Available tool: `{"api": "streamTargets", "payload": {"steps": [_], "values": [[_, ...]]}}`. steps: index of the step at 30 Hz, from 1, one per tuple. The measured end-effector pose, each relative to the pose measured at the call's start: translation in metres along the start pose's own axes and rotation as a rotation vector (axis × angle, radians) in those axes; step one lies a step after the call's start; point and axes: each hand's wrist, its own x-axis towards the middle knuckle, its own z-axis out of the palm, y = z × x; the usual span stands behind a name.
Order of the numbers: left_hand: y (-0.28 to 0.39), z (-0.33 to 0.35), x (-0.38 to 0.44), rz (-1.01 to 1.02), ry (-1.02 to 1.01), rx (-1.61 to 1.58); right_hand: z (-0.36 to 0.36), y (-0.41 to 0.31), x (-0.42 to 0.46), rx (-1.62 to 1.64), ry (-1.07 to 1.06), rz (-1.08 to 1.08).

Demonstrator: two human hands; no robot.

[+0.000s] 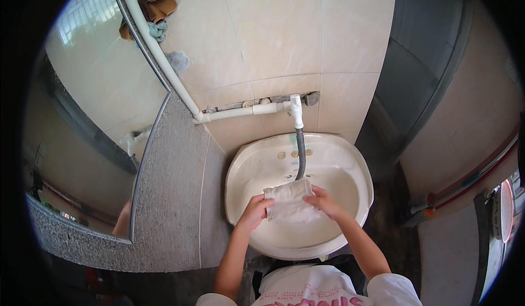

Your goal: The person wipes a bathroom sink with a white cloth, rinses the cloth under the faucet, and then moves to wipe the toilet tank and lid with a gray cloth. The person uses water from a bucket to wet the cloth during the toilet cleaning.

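A pale, wrinkled cloth (287,201) is spread between my two hands above the basin of a cream washbasin (357,195). Its left edge is pinched by my left hand (256,209), thumb on top. On the opposite edge, my right hand (324,202) grips the cloth the same way. A grey flexible hose (301,150) hangs from a white plastic tap (295,109) down behind the cloth's far edge. The cloth hides the hose's lower end and part of the basin floor.
White pipe (233,113) runs along the tiled wall (279,27) to the tap. A mirror (90,142) hangs on the left wall. Brown and teal cloths (158,9) are tucked behind the upright pipe. At right, a red-rimmed basin (502,211) stands near a red pole (475,179).
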Motion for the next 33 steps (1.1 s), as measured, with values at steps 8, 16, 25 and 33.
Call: {"api": "streamTargets", "payload": {"steps": [8,16,25,33], "values": [[0.048,0.002,-0.038,0.358,-0.35,0.053,-0.004,-0.059,-0.018,0.117,-0.206,-0.094],[0.056,0.009,-0.041,0.018,-0.292,0.238,0.004,-0.088,-0.014,-0.396,-0.524,-0.282],[0.006,0.031,-0.022,-0.099,-0.245,-0.075,0.029,0.002,0.01,0.583,-0.143,0.402],[-0.047,0.0,-0.008,-0.23,-0.136,-0.18,0.042,0.045,-0.014,0.68,-0.106,0.604]]}}
